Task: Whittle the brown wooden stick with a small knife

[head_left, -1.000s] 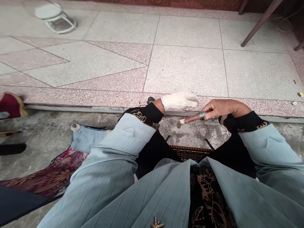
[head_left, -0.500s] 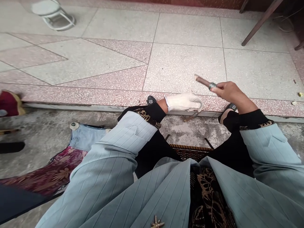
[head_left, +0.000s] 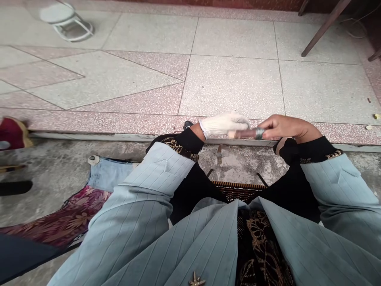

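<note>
My left hand (head_left: 223,124), in a white knitted glove, is closed with its fingers curled; what it holds is hidden. My bare right hand (head_left: 281,127) grips a short brown stick (head_left: 245,134) with a grey wire-like wrapping near my fingers. The stick is blurred and points left, its pale end at the underside of the gloved fingers; whether they touch I cannot tell. Just below the glove shows a small, blurred brown piece (head_left: 219,154). Whether it hangs from my left hand or is loose I cannot make out.
A low step edge (head_left: 149,137) runs under my hands, with tiled floor (head_left: 235,83) beyond. A woven seat (head_left: 238,191) shows between my legs. Patterned cloth with denim (head_left: 111,171) lies at left. A white stool (head_left: 70,24) and a wooden leg (head_left: 326,28) stand farther back.
My right hand has come down and left, bringing the stick from raised to level beside the glove. My left hand has shifted slightly left. The brown piece below it now appears farther left.
</note>
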`<state>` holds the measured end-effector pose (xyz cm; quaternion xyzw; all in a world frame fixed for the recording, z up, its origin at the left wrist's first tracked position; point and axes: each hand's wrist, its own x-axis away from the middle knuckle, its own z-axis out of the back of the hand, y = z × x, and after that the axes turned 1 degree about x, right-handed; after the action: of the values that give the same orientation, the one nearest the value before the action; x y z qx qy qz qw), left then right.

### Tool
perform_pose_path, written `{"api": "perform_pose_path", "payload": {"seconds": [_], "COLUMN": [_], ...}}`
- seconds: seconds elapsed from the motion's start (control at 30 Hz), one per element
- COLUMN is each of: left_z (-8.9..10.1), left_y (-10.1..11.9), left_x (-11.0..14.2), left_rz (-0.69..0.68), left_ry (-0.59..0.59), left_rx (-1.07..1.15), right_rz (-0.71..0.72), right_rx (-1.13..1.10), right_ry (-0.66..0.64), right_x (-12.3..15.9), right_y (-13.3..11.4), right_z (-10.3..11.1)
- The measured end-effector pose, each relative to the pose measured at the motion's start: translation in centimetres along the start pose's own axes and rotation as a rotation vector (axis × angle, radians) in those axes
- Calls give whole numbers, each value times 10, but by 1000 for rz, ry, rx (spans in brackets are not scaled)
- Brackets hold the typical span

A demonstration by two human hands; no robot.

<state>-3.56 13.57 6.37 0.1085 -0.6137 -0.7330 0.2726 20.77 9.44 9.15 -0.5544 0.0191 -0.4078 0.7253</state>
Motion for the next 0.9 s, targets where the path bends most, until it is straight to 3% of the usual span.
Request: {"api": "perform_pose_path", "payload": {"seconds": [0.13, 0.2, 0.27, 0.43, 0.63, 0.77, 0.9], "left_z": [-2, -3, -3, -4, -8, -12, -13], "left_y": [3, 3, 2, -1, -4, 0, -1], "left_x": [-3, -5, -5, -4, -4, -3, -4], "left_rz": [-55, -51, -34, -23, -49, 5, 51], "left_ry": [37, 15, -20, -121, -146, -178, -117], "left_rx": [59, 35, -5, -125, -199, -212, -230], "right_rz": [49, 39, 10, -90, -289, -362, -431], "right_rx": [-236, -283, -284, -200, 148, 351, 528], "right_ry": [528, 669, 716, 737, 718, 613, 390], "right_x": [6, 4, -1, -13, -17, -20, -23], "right_y": [0, 3, 8, 21, 20, 23, 27], "right_z": [6, 7, 8, 8, 6, 4, 2]}}
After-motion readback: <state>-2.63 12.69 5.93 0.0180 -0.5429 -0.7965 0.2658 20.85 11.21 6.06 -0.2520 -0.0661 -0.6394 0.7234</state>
